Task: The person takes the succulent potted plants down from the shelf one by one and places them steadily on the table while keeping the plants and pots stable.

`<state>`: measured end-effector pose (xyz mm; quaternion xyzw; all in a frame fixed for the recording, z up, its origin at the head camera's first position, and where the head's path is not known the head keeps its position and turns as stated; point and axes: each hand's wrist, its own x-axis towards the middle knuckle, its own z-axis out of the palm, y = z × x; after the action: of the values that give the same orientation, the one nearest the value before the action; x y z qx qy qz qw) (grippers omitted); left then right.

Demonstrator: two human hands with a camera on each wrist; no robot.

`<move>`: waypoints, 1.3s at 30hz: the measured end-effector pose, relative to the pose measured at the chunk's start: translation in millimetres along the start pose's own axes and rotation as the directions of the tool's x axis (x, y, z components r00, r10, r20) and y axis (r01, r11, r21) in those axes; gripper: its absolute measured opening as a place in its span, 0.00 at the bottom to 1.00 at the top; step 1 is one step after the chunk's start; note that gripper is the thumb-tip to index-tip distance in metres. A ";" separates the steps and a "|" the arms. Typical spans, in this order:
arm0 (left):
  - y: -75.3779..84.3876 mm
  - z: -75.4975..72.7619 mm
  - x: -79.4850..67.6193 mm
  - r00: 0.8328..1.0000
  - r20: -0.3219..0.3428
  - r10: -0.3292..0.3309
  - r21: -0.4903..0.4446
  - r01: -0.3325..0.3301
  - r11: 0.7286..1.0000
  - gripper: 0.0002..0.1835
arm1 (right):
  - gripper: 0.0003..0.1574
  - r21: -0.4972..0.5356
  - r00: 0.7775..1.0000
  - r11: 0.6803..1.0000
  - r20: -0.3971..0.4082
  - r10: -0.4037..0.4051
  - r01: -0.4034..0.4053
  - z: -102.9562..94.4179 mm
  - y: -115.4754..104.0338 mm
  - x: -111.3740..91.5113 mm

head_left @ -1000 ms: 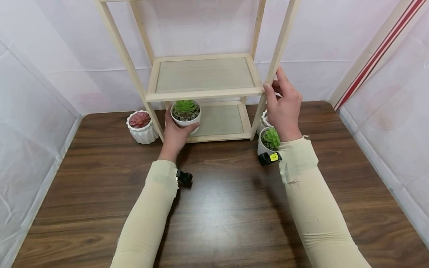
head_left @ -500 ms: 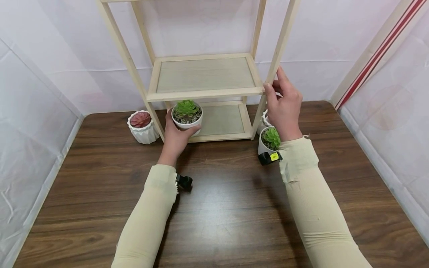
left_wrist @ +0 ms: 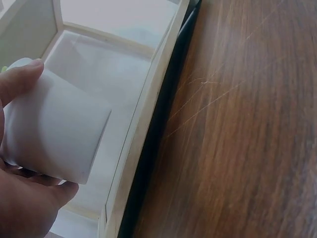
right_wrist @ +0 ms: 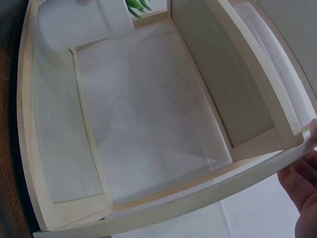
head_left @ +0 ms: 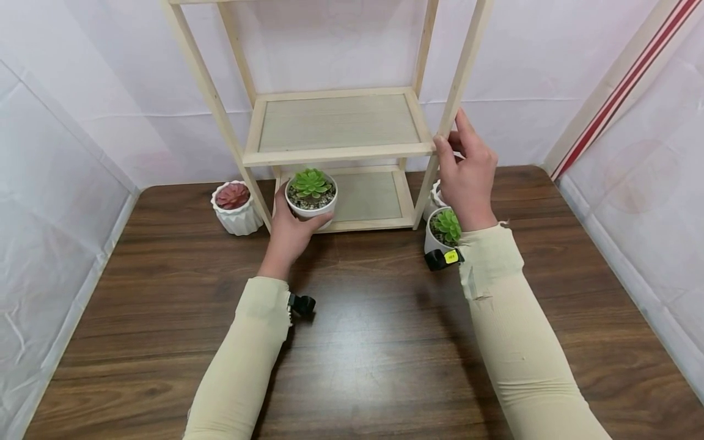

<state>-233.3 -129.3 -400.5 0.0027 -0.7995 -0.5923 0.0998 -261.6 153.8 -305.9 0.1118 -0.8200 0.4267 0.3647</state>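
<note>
A green succulent in a white pot (head_left: 311,211) is in my left hand (head_left: 287,239), whose thumb and fingers curl round it. The pot is at the left front of the lower shelf (head_left: 363,197) of a pale wooden rack. In the left wrist view the smooth side of the white pot (left_wrist: 54,124) shows, tilted in that view. The right wrist view has the white pot (right_wrist: 84,22) near the lower shelf's far end; a gap beneath it is hard to judge. My right hand (head_left: 469,177) pinches the rack's right front post (head_left: 461,73), level with the middle shelf (head_left: 338,122).
A red succulent in a ribbed white pot (head_left: 238,211) stands left of the rack. Right of it, another green succulent (head_left: 447,226) in a white pot and a second white pot (head_left: 437,195) are partly hidden by my right arm. White sheeting surrounds the wooden table (head_left: 352,342).
My left hand and the potted green succulent have moved slightly right and toward the front of the lower shelf. My right hand keeps its place on the post.
</note>
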 end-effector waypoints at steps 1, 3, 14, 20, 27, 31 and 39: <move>-0.1 -0.4 -0.2 1.000 0.001 0.000 0.004 0.000 1.000 0.58 | 0.30 0.000 1.000 1.000 -0.001 0.000 0.000 0.2 0.0 0.1; -0.2 -1.4 -0.9 1.000 0.003 -0.003 0.012 0.003 1.000 0.58 | 0.30 0.001 1.000 1.000 -0.002 -0.001 0.001 0.7 0.2 0.2; 4.2 -6.7 -9.0 1.000 0.020 0.000 0.016 0.000 1.000 0.57 | 0.30 0.002 1.000 1.000 0.003 -0.025 0.025 4.9 0.7 0.1; 6.0 -9.5 -14.1 1.000 0.023 -0.008 0.038 0.007 0.999 0.57 | 0.30 -0.002 1.000 1.000 0.009 0.001 -0.001 4.6 -0.1 0.4; 8.2 -10.6 -17.4 1.000 0.020 -0.024 0.087 0.022 0.996 0.58 | 0.29 0.009 1.000 1.000 0.008 0.012 -0.012 3.2 -0.8 -0.3; 8.8 -10.5 -19.8 0.999 0.019 -0.028 0.085 0.026 0.996 0.57 | 0.30 0.013 1.000 1.000 0.009 0.013 -0.013 2.9 -0.2 0.3; 10.5 -13.1 -25.5 0.999 0.006 -0.039 0.082 0.038 0.996 0.56 | 0.30 0.006 1.000 1.000 0.000 0.012 -0.012 2.8 1.0 1.4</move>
<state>-205.0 -135.4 -390.9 0.0200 -0.8232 -0.5609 0.0851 -264.5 152.4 -306.5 0.1083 -0.8194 0.4313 0.3617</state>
